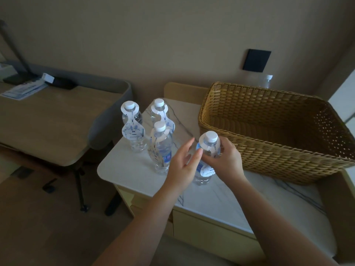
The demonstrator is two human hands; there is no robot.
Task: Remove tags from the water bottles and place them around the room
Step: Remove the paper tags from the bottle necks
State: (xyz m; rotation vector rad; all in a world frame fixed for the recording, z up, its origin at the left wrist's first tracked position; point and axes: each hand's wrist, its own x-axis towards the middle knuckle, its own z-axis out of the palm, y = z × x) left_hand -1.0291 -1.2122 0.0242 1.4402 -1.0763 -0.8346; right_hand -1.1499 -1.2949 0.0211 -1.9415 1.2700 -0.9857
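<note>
Several clear water bottles with white caps stand on a white marble-topped cabinet (134,166). Three tagged bottles are grouped at the left: one far left (132,129), one at the back (159,112), one in front (160,148). Each wears a white paper tag around its neck. My right hand (224,160) grips the nearest bottle (208,144) by its upper body; its tag (206,169) hangs down the front. My left hand (184,160) is open just left of that bottle, fingertips touching the tag's edge.
A large wicker basket (269,150) sits on the cabinet to the right. Another bottle (267,81) stands behind it by a black wall panel (256,60). A desk (48,121) with papers and a lamp base lies to the left.
</note>
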